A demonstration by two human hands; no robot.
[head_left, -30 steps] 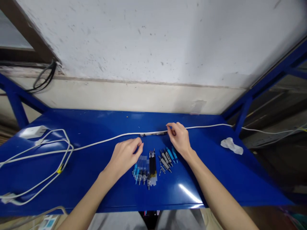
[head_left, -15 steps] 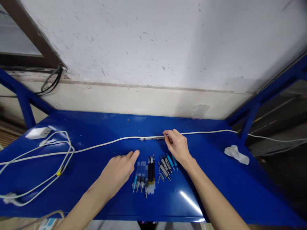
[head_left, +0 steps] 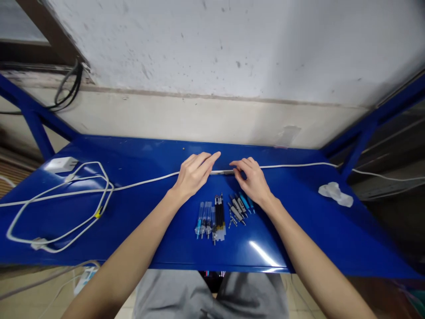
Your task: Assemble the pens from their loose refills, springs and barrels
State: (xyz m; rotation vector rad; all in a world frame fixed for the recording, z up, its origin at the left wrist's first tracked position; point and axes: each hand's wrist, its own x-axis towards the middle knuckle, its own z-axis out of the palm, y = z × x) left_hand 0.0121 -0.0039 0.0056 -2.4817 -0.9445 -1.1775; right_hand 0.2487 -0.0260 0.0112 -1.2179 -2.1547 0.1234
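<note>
A pen [head_left: 226, 172] lies flat against the white cable [head_left: 146, 181], between my two hands. My left hand [head_left: 197, 173] is over the cable by the pen's left end, fingers stretched out and nothing seen in them. At the pen's right end is my right hand [head_left: 251, 179], index finger and thumb apart; whether it touches the pen is hard to tell. Nearer me are several clear pen barrels [head_left: 204, 217], a row of dark refills [head_left: 219, 217], grey grip pieces [head_left: 236, 210], blue grip pieces [head_left: 245, 202] and small connector bits [head_left: 233, 219].
All this rests on a blue metal table [head_left: 149, 239] against a white wall. On the left lie a white charger [head_left: 61, 165] and a looped white cord [head_left: 106, 177]. Crumpled white plastic [head_left: 335, 194] sits on the right. Blue frame posts rise at both sides.
My left hand has moved forward and right to the pen's left end. My right hand has opened its pinch at the pen. The view has tilted downward.
</note>
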